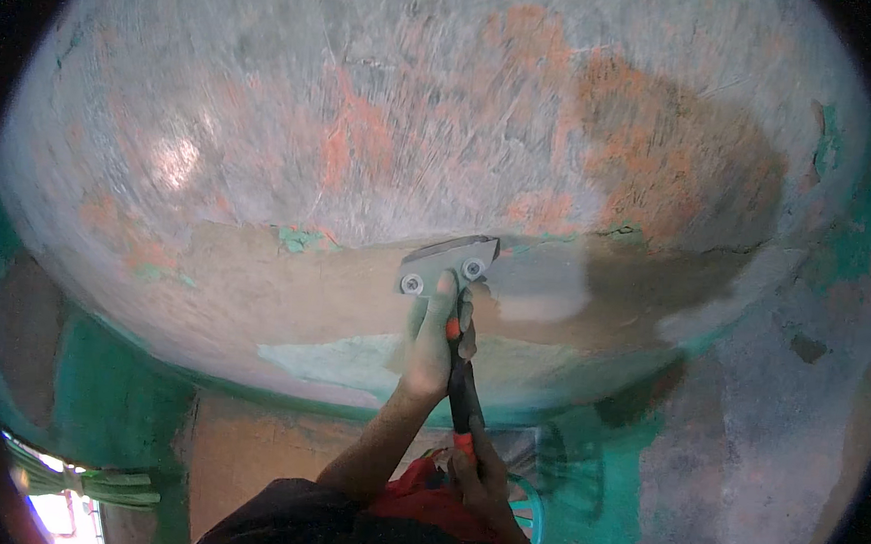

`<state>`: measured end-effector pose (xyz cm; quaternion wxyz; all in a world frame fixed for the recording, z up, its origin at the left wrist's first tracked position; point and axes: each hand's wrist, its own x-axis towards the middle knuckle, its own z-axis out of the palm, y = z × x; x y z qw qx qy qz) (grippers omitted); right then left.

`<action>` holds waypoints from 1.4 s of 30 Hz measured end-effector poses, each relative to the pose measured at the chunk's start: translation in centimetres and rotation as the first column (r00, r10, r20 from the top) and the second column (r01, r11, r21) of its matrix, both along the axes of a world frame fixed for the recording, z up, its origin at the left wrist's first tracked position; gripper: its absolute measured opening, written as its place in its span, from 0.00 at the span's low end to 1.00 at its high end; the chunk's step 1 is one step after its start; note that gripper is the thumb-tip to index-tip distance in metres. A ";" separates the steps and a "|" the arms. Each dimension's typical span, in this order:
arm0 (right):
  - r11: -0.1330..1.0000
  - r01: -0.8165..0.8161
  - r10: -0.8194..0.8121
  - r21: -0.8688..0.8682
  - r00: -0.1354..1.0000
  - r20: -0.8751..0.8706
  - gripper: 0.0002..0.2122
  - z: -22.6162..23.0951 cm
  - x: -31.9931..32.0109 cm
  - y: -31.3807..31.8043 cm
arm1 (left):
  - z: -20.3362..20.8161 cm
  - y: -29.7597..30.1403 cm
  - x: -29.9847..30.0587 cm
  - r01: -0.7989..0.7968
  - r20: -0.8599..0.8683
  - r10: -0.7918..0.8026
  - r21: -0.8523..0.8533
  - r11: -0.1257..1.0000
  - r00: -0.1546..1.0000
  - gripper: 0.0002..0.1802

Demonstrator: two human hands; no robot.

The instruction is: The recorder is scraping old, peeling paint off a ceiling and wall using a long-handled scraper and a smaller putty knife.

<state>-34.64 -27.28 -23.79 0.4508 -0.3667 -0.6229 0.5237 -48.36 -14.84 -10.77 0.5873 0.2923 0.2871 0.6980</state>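
Note:
Both of my hands are closed on a paint scraper point(436, 267), which has a wide grey metal head with two round screws and a black and red handle. My left hand point(434, 341) grips the handle just below the head, the thumb lying up against the metal. Lower down, my right hand point(484, 472) is wrapped round the handle's red end. The blade's dark edge rests at the wall point(443, 125), along the border between patchy grey-orange paint above and a bare brownish strip point(337, 272) below.
Small green paint flakes point(299, 239) cling along the border, and a crack runs to the right of the blade. Green paint point(105, 373) covers the lower left. A window with a green curtain point(99, 483) stands at the bottom left. Behind my right forearm shows a turquoise curved object point(529, 508).

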 end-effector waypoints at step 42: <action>0.997 0.072 -0.072 0.009 0.997 -0.015 0.25 2.8 0.8 -0.3 | 1.5 -0.4 1.0 0.025 -0.016 -0.024 0.065 0.998 1.000 0.21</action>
